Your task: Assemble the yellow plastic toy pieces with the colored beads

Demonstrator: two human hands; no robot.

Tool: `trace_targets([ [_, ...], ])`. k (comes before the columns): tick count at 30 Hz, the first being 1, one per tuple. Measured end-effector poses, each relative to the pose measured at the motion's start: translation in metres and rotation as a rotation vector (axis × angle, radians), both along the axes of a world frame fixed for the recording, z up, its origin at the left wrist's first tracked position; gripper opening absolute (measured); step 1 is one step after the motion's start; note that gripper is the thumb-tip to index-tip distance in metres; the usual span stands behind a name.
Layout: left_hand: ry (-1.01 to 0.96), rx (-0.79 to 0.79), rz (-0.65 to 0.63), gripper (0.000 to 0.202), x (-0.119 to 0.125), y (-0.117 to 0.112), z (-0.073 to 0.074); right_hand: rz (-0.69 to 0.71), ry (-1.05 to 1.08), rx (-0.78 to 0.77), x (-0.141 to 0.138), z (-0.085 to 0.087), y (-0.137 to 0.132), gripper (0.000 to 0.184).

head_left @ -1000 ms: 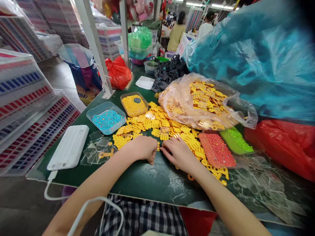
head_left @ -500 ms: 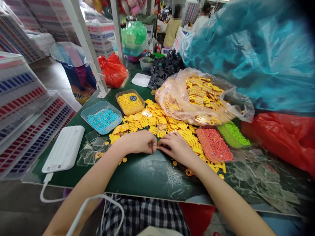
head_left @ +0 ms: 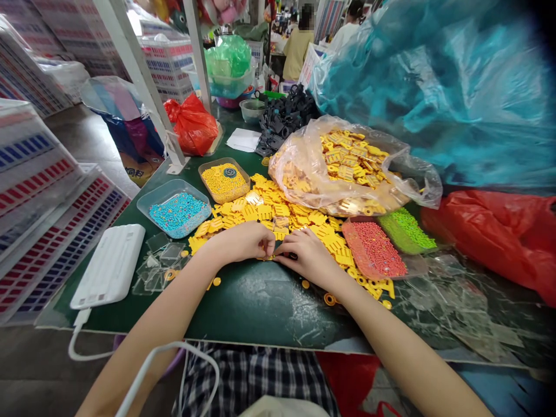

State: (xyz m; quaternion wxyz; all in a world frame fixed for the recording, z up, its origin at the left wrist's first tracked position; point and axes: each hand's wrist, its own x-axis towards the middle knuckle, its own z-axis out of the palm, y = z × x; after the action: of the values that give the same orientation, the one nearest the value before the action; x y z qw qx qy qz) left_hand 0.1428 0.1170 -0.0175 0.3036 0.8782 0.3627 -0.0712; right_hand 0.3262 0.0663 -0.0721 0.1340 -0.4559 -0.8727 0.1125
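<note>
At the front edge of a heap of yellow plastic pieces [head_left: 260, 202], my two hands meet fingertip to fingertip over the table. My left hand [head_left: 254, 240] is closed, its fingers curled down in a pinch on a small yellow plastic piece [head_left: 266, 258]. From the other side my right hand [head_left: 304, 255] brings thumb and forefinger together at that same piece. Its other fingers are bent. Most of the piece is hidden by the fingers, so its exact shape cannot be told.
Trays of blue beads [head_left: 180, 211], yellow beads [head_left: 223, 180], red beads [head_left: 373, 249] and green beads [head_left: 408, 229] surround the heap. Behind it lies a clear bag [head_left: 299, 168] of yellow parts. A white power bank [head_left: 108, 266] and clear plastic squares [head_left: 160, 263] lie left.
The view has shifted slightly. Both hands stay close together, and the small yellow piece now shows more clearly under the left fingertips.
</note>
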Motion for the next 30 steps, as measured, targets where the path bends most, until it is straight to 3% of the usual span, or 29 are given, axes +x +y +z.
trace_targets([
  [8,-0.009,-0.053,-0.018,0.017,-0.001,0.002,-0.004,-0.002,0.033,0.028,-0.001,-0.001,0.0,0.008],
  [16,-0.071,-0.022,0.041,0.019,-0.01,0.003,0.006,-0.002,0.067,0.077,-0.003,-0.004,-0.002,0.01],
  [23,-0.091,-0.027,0.083,0.04,-0.012,0.005,-0.001,-0.032,0.115,0.169,-0.003,-0.006,-0.002,0.022],
  [26,-0.144,-0.05,0.083,0.04,-0.012,0.006,-0.002,-0.029,0.097,0.213,-0.005,0.002,-0.003,0.023],
  [30,-0.246,-0.021,0.098,0.046,-0.012,0.006,0.003,-0.132,0.047,0.296,0.011,0.032,-0.012,0.022],
])
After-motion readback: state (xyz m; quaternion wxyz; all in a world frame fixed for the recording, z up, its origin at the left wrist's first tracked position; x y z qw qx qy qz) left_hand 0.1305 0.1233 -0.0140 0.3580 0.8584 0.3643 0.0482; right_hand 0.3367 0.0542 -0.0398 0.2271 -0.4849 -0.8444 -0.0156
